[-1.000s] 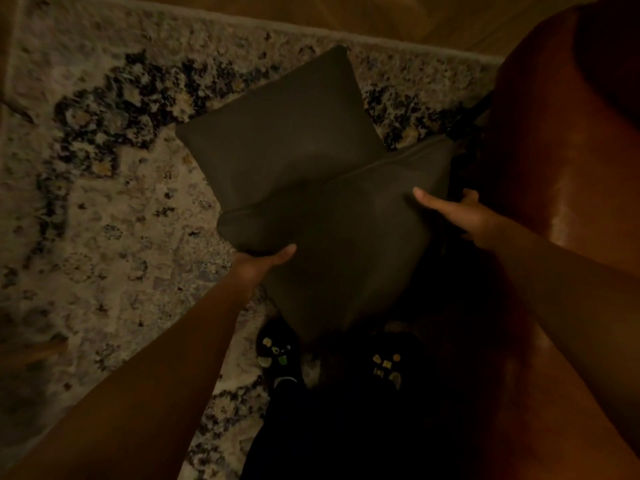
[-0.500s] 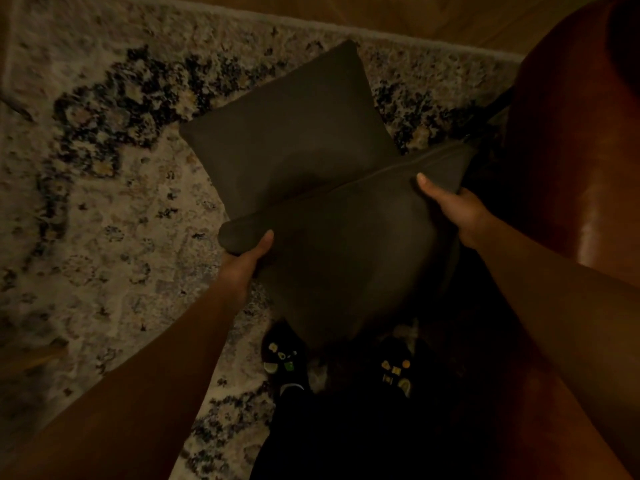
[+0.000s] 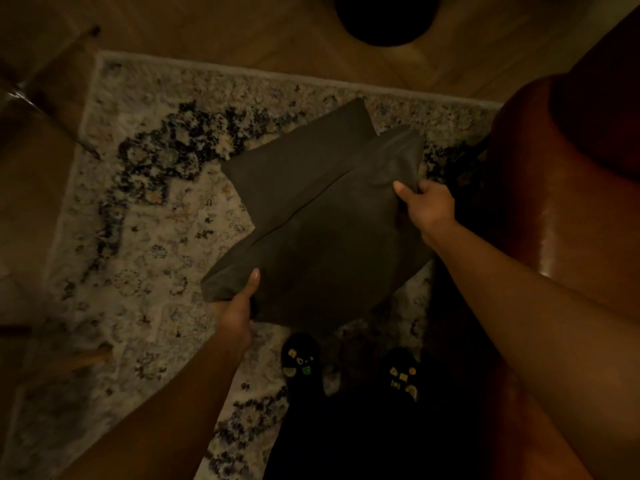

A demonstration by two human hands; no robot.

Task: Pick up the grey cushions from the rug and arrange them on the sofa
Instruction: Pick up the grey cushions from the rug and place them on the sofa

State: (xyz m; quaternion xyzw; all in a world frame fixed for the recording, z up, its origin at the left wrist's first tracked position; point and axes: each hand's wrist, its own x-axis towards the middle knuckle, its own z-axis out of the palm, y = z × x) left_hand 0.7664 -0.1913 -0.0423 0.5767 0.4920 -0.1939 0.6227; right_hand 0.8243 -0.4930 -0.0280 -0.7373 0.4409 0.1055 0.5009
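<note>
Two grey cushions overlap at the middle of the patterned rug [image 3: 145,237]. The nearer grey cushion [image 3: 332,251] is held off the rug at two corners. My left hand [image 3: 235,313] grips its lower left corner, thumb on top. My right hand [image 3: 429,206] grips its upper right corner, fingers curled under the edge. The second grey cushion [image 3: 298,164] lies flat on the rug behind it, partly covered by the held one. The brown leather sofa [image 3: 554,202] rises along the right side, close to my right arm.
My feet in dark slippers [image 3: 301,362] stand on the rug just below the cushions. Wooden floor [image 3: 242,29] runs beyond the rug's far edge, with a dark round object [image 3: 388,19] at the top. Dim furniture and a wooden leg [image 3: 90,358] sit at the left.
Both hands have closed on the nearer cushion's corners and raised it. The view has pulled back and up, showing more floor beyond the rug.
</note>
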